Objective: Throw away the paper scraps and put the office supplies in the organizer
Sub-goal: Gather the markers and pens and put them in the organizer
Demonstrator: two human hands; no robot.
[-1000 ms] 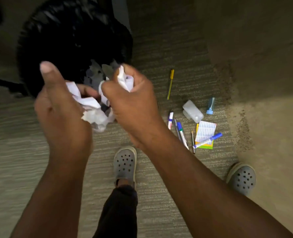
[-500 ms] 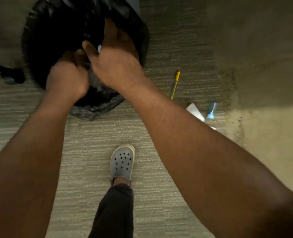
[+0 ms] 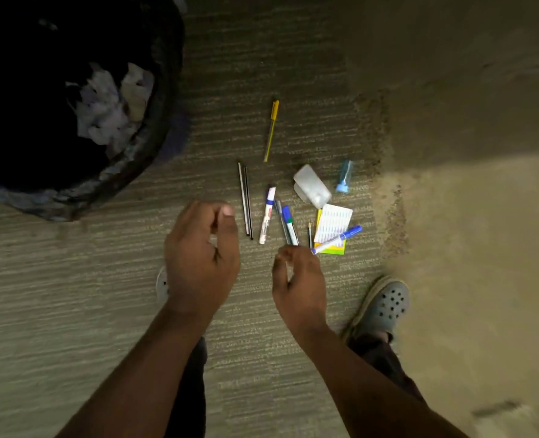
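Crumpled white paper scraps [image 3: 107, 109] lie inside the black-lined bin [image 3: 154, 143] at the upper left. On the carpet lie a yellow pen [image 3: 271, 131], two thin black pens [image 3: 245, 200], a white marker [image 3: 267, 214], a blue-green marker [image 3: 289, 224], a blue-capped marker [image 3: 337, 239] across a sticky-note pad [image 3: 333, 227], a clear plastic box [image 3: 312, 185] and a small blue-capped tube [image 3: 344, 177]. My left hand [image 3: 200, 257] and my right hand [image 3: 298, 284] hover over the carpet just below the supplies, fingers loosely curled, holding nothing.
Grey clogs stand on the carpet, one [image 3: 383, 303] at the right and one [image 3: 162, 284] mostly hidden under my left hand. A lighter, sandy floor area [image 3: 467, 248] begins right of the supplies. No organizer is in view.
Both hands held crumpled paper, reached into the bin and let it go. They have since pulled back and down toward the supplies on the carpet, holding nothing.
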